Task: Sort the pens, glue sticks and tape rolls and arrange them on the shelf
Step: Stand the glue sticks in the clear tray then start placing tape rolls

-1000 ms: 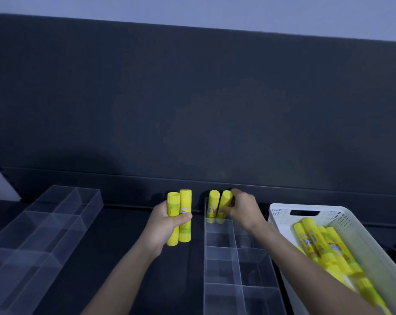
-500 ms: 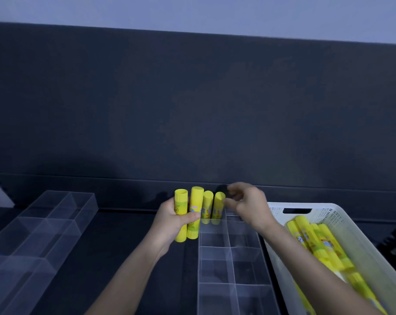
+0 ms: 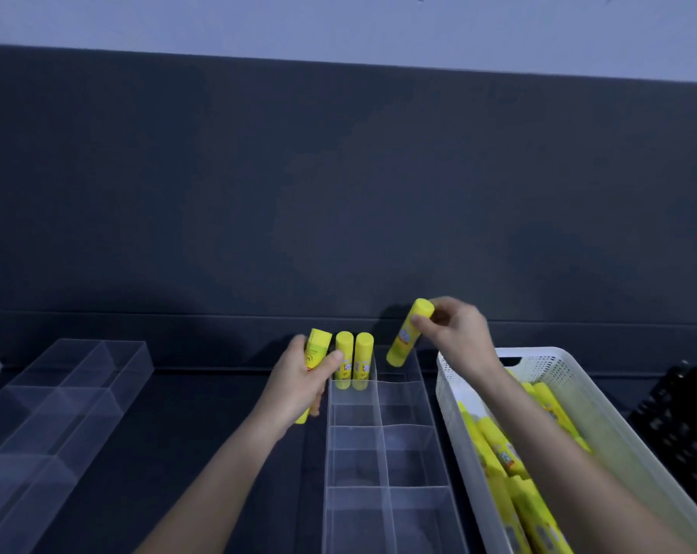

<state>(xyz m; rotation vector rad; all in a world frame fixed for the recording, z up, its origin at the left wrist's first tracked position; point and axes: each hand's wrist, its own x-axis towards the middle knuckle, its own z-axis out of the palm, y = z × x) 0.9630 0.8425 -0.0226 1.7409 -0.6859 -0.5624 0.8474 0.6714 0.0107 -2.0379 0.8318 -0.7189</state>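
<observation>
One stick (image 3: 409, 333) has passed to my right hand (image 3: 455, 337), pinched and tilted above the tray (image 3: 381, 453), ready to slot in; my left hand (image 3: 299, 381) grips another stick (image 3: 318, 345), with two standing sticks (image 3: 355, 361) just right of it.

A pale bluish wall (image 3: 339, 22) is seen across the top, dimly and evenly lit. Below it, most of the view is filled by a dark grey back panel (image 3: 339, 173), whose upper edge is tilted slightly down to the right. A low ledge (image 3: 219, 341) of the same dark colour is set along the panel's foot, where a dark work surface (image 3: 179, 413) is met. A soft shadow (image 3: 159, 309) is cast on the panel's lower left. A black ribbed object (image 3: 682, 425) is cut off at the right edge, too dim to be identified.
</observation>
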